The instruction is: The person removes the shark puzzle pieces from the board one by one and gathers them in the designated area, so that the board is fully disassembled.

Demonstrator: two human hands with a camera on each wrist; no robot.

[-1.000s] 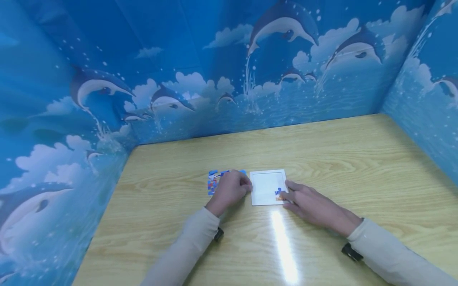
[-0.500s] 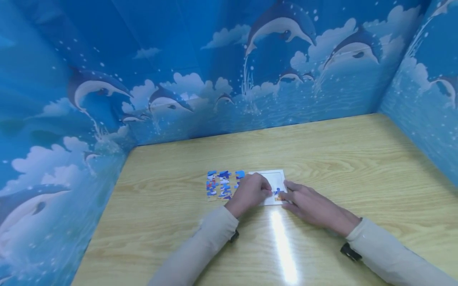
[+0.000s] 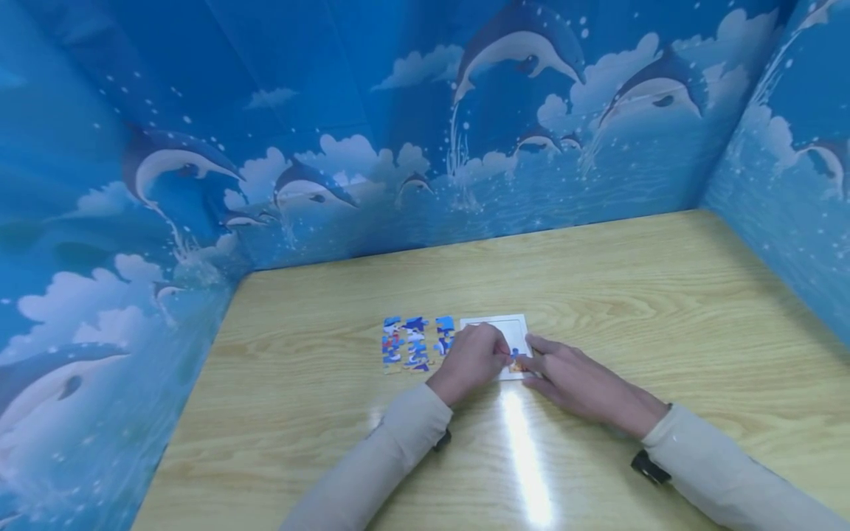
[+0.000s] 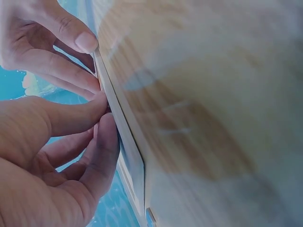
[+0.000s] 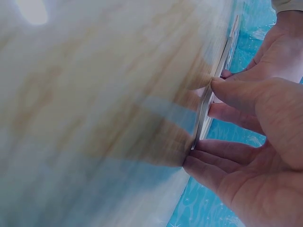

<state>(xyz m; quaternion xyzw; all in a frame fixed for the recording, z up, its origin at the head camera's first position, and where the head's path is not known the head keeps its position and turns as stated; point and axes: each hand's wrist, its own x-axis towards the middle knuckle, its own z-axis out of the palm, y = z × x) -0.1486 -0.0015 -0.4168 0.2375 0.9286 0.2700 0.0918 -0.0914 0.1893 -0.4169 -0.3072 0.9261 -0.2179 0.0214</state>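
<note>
A white square puzzle frame (image 3: 491,319) lies on the table, with joined blue and orange jigsaw pieces (image 3: 518,365) in its near right corner. Over the frame, my left hand (image 3: 473,358) pinches a small jigsaw piece between thumb and forefinger, close beside those joined ones. The pinched piece is almost wholly hidden by the fingertips in the left wrist view. My right hand (image 3: 574,376) holds the frame at its right side, its forefinger resting on the joined pieces. In the right wrist view, the thumb and other fingers grip the frame's edge (image 5: 201,120).
Left of the frame, several loose jigsaw pieces (image 3: 417,343) lie in columns, partly covered by the left hand. The wood-grain table (image 3: 299,413) carries a bright light reflection. Blue dolphin-printed sheeting (image 3: 345,184) rises along the back and both sides.
My left hand has moved right from the loose pieces to over the frame, beside the joined pieces. The loose columns have come into sight. My right hand stays at the frame.
</note>
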